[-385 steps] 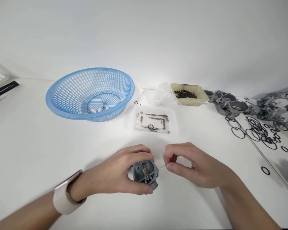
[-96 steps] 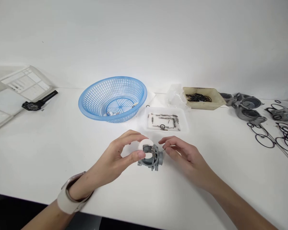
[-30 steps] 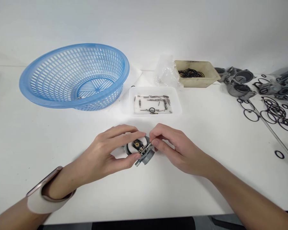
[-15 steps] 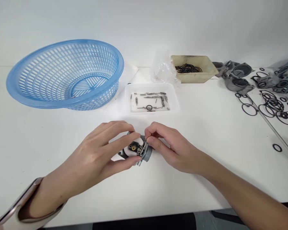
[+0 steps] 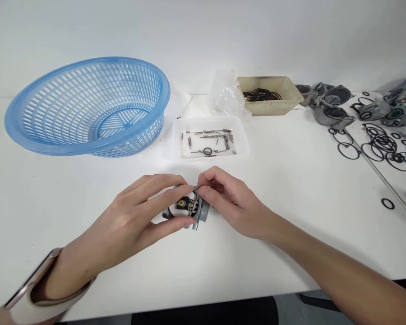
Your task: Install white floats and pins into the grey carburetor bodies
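A small grey carburetor (image 5: 205,212) with its float side up sits on the white table in front of me. Its white float (image 5: 178,211), a brass jet (image 5: 181,203) and a metal hinge show between my fingers. My left hand (image 5: 138,212) is wrapped round the carburetor, fingers over the far side and thumb along the near side. At the carburetor's right edge, my right hand (image 5: 228,198) pinches a thin metal pin (image 5: 197,195) between thumb and forefinger. The pin lies by the float hinge; its upper end is hidden by my fingertips, and I cannot tell how far it is seated.
A clear tray (image 5: 211,155) of small metal parts lies beyond my hands. Behind it are a plastic bag (image 5: 225,97) and a beige bin (image 5: 274,108) of black rings. The blue basket (image 5: 131,137) stands left; carburetor bodies (image 5: 334,115) and O-rings (image 5: 348,151) lie right.
My right fingertips have shifted slightly left and up along the carburetor's edge, with the pin now closer in against the hinge. The left hand keeps its hold. The whole view has shifted slightly.
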`<state>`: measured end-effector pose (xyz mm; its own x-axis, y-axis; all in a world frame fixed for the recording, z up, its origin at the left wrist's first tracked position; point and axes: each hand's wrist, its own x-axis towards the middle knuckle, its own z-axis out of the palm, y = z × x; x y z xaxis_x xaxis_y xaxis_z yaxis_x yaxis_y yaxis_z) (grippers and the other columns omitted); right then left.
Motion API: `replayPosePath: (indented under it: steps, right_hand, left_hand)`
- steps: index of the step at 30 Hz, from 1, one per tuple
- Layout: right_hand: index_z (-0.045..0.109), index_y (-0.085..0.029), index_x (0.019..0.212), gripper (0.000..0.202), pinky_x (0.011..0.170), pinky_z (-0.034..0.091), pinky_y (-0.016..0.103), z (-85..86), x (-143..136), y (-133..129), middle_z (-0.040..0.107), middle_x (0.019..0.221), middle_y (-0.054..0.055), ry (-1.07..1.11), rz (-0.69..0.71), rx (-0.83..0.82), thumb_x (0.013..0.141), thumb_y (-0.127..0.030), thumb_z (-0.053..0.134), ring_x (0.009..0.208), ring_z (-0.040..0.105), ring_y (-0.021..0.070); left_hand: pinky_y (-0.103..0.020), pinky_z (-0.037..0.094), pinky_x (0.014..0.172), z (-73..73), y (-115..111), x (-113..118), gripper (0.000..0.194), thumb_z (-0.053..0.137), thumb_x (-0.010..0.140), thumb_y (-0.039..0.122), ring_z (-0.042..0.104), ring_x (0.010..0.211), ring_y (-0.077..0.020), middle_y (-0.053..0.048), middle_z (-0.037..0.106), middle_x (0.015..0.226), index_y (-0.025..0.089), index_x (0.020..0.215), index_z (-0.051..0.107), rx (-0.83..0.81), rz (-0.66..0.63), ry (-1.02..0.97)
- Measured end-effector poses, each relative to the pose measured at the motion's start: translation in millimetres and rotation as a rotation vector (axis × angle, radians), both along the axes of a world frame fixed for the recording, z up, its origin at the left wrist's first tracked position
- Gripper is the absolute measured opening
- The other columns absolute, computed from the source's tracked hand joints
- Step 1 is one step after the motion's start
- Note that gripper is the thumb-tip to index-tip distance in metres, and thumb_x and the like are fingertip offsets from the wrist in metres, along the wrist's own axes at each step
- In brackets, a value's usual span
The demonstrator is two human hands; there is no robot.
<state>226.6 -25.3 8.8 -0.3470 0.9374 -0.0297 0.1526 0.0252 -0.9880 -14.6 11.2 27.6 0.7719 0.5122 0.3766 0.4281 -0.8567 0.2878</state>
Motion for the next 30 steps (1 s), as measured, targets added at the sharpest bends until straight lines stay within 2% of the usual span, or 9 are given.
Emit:
replayPosePath:
  steps: [3, 5, 9, 11, 14, 18, 22, 26, 30]
  right_hand:
    - [0.058, -0.023, 0.102, 0.012, 0.061, 0.042, 0.026, -1.2, -1, -3, 0.059, 0.086, -0.001, -0.038, -0.031, 0.075, 0.109, -0.029, 0.051, 0.071, 0.053, 0.0126]
    - [0.062, -0.023, 0.106, 0.009, 0.069, 0.048, 0.028, -1.6, 0, -5, 0.064, 0.095, 0.001, -0.06, -0.047, 0.167, 0.107, -0.024, 0.053, 0.079, 0.059, 0.0141]
    - [0.065, -0.023, 0.117, 0.022, 0.083, 0.056, 0.033, -1.4, 3, -8, 0.07, 0.109, 0.004, -0.049, -0.048, 0.3, 0.099, -0.014, 0.061, 0.09, 0.066, 0.017]
    - [0.065, -0.024, 0.12, 0.029, 0.085, 0.058, 0.034, -1.1, 4, -8, 0.071, 0.11, 0.004, -0.053, -0.023, 0.306, 0.093, -0.015, 0.069, 0.094, 0.066, 0.019]
    - [0.065, -0.025, 0.124, 0.038, 0.085, 0.059, 0.035, -2.2, 3, -6, 0.071, 0.114, 0.004, -0.082, -0.039, 0.271, 0.088, -0.024, 0.079, 0.092, 0.068, 0.0194]
    - [0.067, -0.026, 0.12, 0.034, 0.082, 0.059, 0.034, -5.6, -1, -4, 0.071, 0.114, 0.003, -0.093, -0.08, 0.258, 0.089, -0.03, 0.081, 0.085, 0.067, 0.0171]
    - [0.068, -0.025, 0.116, 0.03, 0.081, 0.058, 0.032, -7.1, -1, -3, 0.07, 0.114, 0.002, -0.071, -0.058, 0.248, 0.09, -0.027, 0.082, 0.082, 0.066, 0.0156]
    - [0.068, -0.025, 0.118, 0.031, 0.081, 0.058, 0.032, -7.8, -1, -2, 0.07, 0.117, 0.003, -0.042, -0.048, 0.219, 0.09, -0.026, 0.081, 0.082, 0.065, 0.0149]
    - [0.068, -0.025, 0.118, 0.03, 0.08, 0.058, 0.033, -9.6, -1, -2, 0.07, 0.117, 0.003, -0.029, -0.045, 0.233, 0.091, -0.028, 0.081, 0.079, 0.065, 0.0145]
  left_hand:
    - [-0.032, 0.06, 0.095, -2.0, 0, 2, 0.037, 0.069, 0.101, 0.039, 0.073, 0.108, -0.0224, -0.009, 0.071, 0.125, 0.022, 0.133, 0.061, -0.036, -0.004, -0.029]
    - [-0.033, 0.06, 0.098, -2.5, -2, 4, 0.039, 0.07, 0.1, 0.04, 0.072, 0.113, -0.0233, -0.01, 0.071, 0.128, 0.021, 0.132, 0.06, -0.095, -0.01, -0.051]
    - [-0.032, 0.062, 0.094, -3.6, -5, 8, 0.039, 0.071, 0.099, 0.043, 0.074, 0.107, -0.0226, -0.01, 0.073, 0.124, 0.02, 0.128, 0.06, -0.182, -0.02, -0.086]
    - [-0.031, 0.062, 0.09, -4.5, -5, 9, 0.038, 0.072, 0.098, 0.044, 0.075, 0.103, -0.0223, -0.008, 0.075, 0.118, 0.021, 0.125, 0.061, -0.176, -0.001, -0.112]
    - [-0.03, 0.063, 0.084, -6.1, -3, 8, 0.038, 0.072, 0.097, 0.048, 0.075, 0.095, -0.0209, -0.006, 0.075, 0.113, 0.023, 0.124, 0.06, -0.175, 0.048, -0.115]
    - [-0.028, 0.062, 0.078, -7.6, 0, 6, 0.042, 0.072, 0.095, 0.055, 0.075, 0.093, -0.0206, -0.006, 0.074, 0.113, 0.024, 0.121, 0.062, -0.207, 0.062, -0.109]
    - [-0.032, 0.063, 0.084, -6.2, 1, 4, 0.042, 0.076, 0.093, 0.052, 0.074, 0.099, -0.0236, -0.007, 0.073, 0.117, 0.024, 0.121, 0.063, -0.25, 0.074, -0.112]
    - [-0.04, 0.062, 0.096, -3.6, 3, -1, 0.048, 0.079, 0.091, 0.045, 0.071, 0.117, -0.0293, -0.008, 0.07, 0.13, 0.027, 0.132, 0.062, -0.326, 0.056, -0.098]
    - [-0.042, 0.061, 0.101, -2.6, 5, -7, 0.04, 0.076, 0.096, 0.036, 0.068, 0.121, -0.0289, -0.007, 0.066, 0.136, 0.03, 0.134, 0.064, -0.319, 0.033, -0.09]
